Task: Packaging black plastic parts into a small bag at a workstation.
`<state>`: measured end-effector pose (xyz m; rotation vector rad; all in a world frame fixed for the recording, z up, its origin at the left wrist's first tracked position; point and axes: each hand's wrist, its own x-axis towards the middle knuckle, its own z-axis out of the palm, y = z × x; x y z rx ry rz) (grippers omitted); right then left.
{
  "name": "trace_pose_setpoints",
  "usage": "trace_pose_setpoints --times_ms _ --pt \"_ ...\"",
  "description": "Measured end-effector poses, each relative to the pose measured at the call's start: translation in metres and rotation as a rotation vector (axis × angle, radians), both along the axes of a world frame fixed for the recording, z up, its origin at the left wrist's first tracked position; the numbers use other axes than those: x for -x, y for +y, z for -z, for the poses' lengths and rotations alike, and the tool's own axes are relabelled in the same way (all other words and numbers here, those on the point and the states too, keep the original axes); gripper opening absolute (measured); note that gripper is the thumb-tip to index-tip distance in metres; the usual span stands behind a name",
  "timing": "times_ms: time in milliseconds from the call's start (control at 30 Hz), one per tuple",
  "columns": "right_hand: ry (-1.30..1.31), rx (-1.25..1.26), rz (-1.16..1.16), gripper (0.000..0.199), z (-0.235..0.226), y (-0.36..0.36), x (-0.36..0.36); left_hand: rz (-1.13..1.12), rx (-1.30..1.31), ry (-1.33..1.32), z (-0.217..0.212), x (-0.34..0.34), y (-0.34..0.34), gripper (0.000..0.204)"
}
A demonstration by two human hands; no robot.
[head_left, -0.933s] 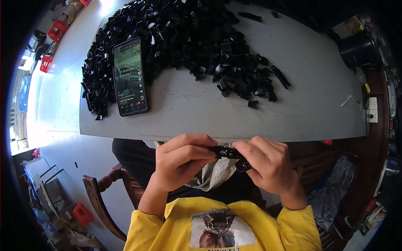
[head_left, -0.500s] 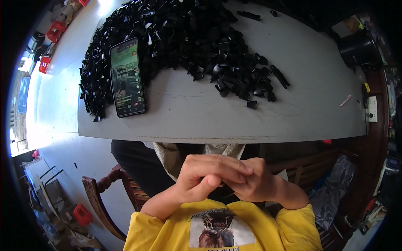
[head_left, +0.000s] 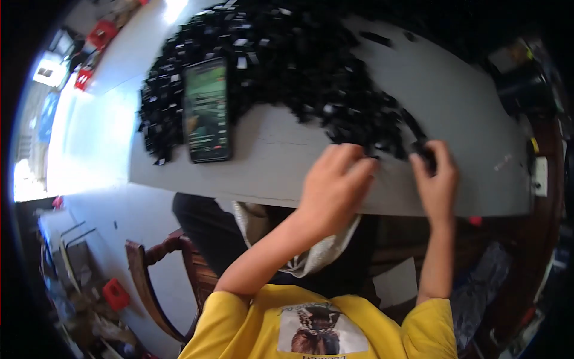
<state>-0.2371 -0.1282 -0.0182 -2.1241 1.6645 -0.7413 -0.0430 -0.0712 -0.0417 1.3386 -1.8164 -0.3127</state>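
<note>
A large heap of small, glossy black pieces (head_left: 287, 66), which look like plastic, lies on the grey table. At the near right edge of the heap is my left hand (head_left: 336, 185), its fingers bent and closed. A small dark bit shows beside its fingertips; whatever lies inside them is hidden. Farther right, my right hand (head_left: 437, 182) pinches a dark piece (head_left: 427, 158) between thumb and fingers, blurred by motion. Just beyond it lies a longer black strip (head_left: 412, 124), touching or very near the held piece; I cannot tell which.
A phone (head_left: 207, 113) with a lit screen leans against the left of the heap. The grey table (head_left: 263, 173) ends just in front of me. A black bucket (head_left: 526, 90) stands at the right, and a wooden chair (head_left: 139, 269) is at lower left. Pale cloth (head_left: 323, 254) hangs below the edge.
My hands were clasped together in front of my chest. They have come apart and reached forward over the table, and the right one has taken hold of a dark piece. The view has shifted slightly.
</note>
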Motion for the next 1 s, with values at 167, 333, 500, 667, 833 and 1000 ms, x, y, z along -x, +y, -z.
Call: trace_pose_setpoints --times_ms 167,333,500,667,833,1000 --pt "0.248 0.100 0.004 0.038 0.023 -0.049 0.023 0.008 -0.017 -0.198 0.016 0.011 -0.008 0.020" --pt "0.141 0.202 -0.096 0.028 0.040 -0.050 0.040 0.011 0.068 -0.070 0.021 0.002 0.006 0.012" --pt "-0.494 -0.258 -0.062 0.019 0.010 0.014 0.024 0.100 -0.132 0.376 -0.003 -0.034 0.042 0.018" --pt "-0.208 -0.033 -0.617 0.030 -0.023 0.042 -0.029 0.044 -0.192 0.416 -0.029 -0.061 0.066 0.016" --pt "-0.164 0.006 -0.681 0.028 -0.029 0.051 -0.052 0.016 -0.170 0.406 -0.031 -0.069 0.077 0.018" --pt "-0.109 0.017 -0.722 0.031 -0.033 0.051 -0.055 0.027 -0.143 0.360 -0.032 -0.074 0.082 0.018"
